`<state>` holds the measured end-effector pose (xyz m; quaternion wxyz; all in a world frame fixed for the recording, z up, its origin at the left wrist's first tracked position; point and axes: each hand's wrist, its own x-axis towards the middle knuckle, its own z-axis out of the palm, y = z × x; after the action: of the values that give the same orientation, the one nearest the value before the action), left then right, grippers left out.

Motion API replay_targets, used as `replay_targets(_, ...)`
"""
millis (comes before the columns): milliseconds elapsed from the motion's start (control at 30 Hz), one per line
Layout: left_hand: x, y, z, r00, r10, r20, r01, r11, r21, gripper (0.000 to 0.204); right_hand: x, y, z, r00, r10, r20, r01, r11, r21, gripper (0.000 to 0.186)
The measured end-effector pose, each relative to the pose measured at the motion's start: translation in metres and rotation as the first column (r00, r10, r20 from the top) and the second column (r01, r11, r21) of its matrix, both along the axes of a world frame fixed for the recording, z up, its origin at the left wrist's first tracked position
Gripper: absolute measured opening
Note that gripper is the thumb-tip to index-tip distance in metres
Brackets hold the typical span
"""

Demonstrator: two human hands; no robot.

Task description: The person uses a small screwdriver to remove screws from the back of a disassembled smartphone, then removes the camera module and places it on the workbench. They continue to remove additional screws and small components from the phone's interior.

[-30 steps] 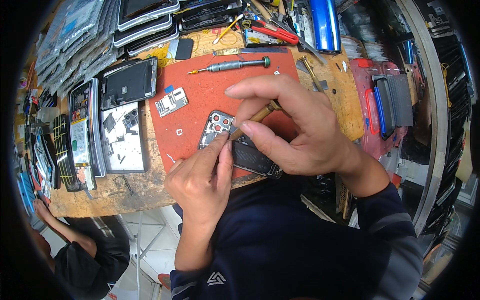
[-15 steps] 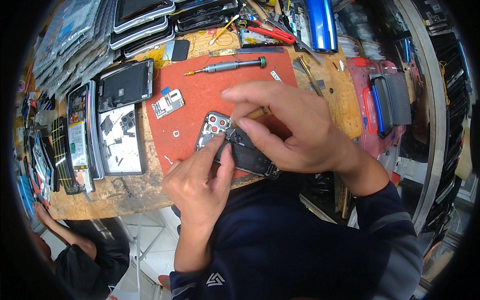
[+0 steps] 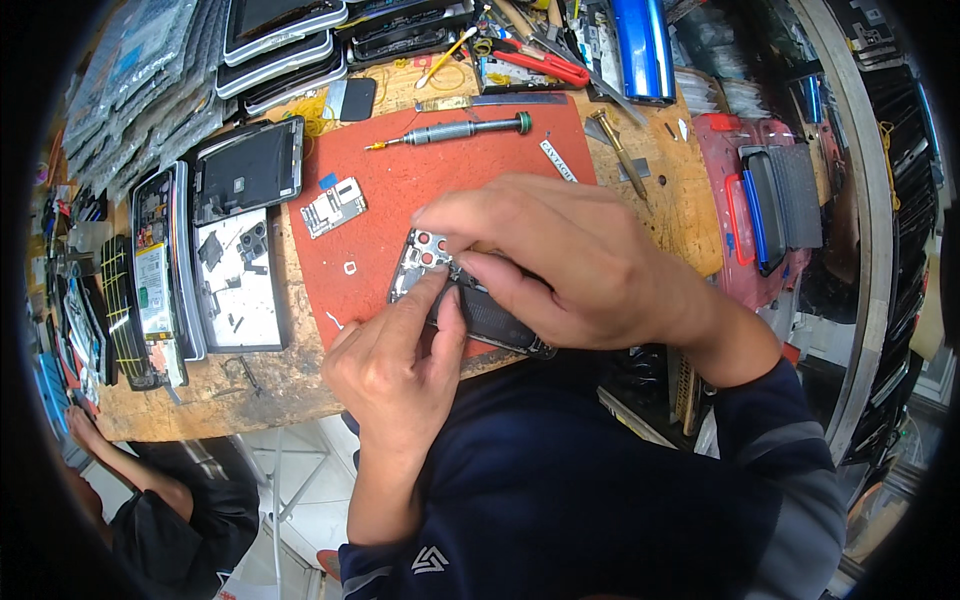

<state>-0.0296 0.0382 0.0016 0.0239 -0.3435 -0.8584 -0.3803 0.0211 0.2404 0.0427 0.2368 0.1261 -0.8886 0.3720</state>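
Note:
An opened phone body [image 3: 480, 310] with its camera holes showing lies on a red work mat [image 3: 400, 190] at the near edge of the wooden bench. My left hand [image 3: 395, 365] grips the phone's near edge, with its fingertips pressed on the inside. My right hand [image 3: 560, 265] arches over the phone from the right, and its fingertips pinch at something small near the camera end; what they pinch is hidden. A small circuit board [image 3: 335, 205] lies on the mat to the left of the phone. A grey screwdriver [image 3: 460, 130] lies across the far side of the mat.
Disassembled phones and a white tray of small parts [image 3: 240, 275] sit left of the mat. Stacked phone frames [image 3: 280, 40] line the far edge. Red-handled pliers [image 3: 540, 65], a brass-tipped tool [image 3: 620, 150] and a red case [image 3: 760, 215] lie to the right. Another person [image 3: 170, 500] crouches at lower left.
My right hand has slid left and lower over the phone, covering more of it. My left fingertips have shifted slightly along the phone's near edge.

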Motion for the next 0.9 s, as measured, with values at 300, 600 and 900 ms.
replay_targets(300, -0.001, -0.003, -0.002, 0.999, -0.031, -0.014, 0.031, 0.999, -0.01, 0.011, -0.012, 0.005, 0.017, 0.953, 0.254, 0.167, -0.269, 0.961, 0.067, 0.028)
replay_targets(600, -0.002, -0.004, -0.003, 0.999, -0.045, -0.021, 0.045, 0.999, 0.004, 0.01, -0.018, 0.006, 0.032, 0.961, 0.229, 0.154, -0.265, 0.922, 0.282, 0.021)
replay_targets(900, -0.002, -0.006, -0.003, 0.998, -0.062, -0.033, 0.061, 0.998, -0.025, 0.016, -0.012, 0.0, 0.03, 0.989, 0.125, 0.083, -0.148, 0.9, 0.41, 0.024)
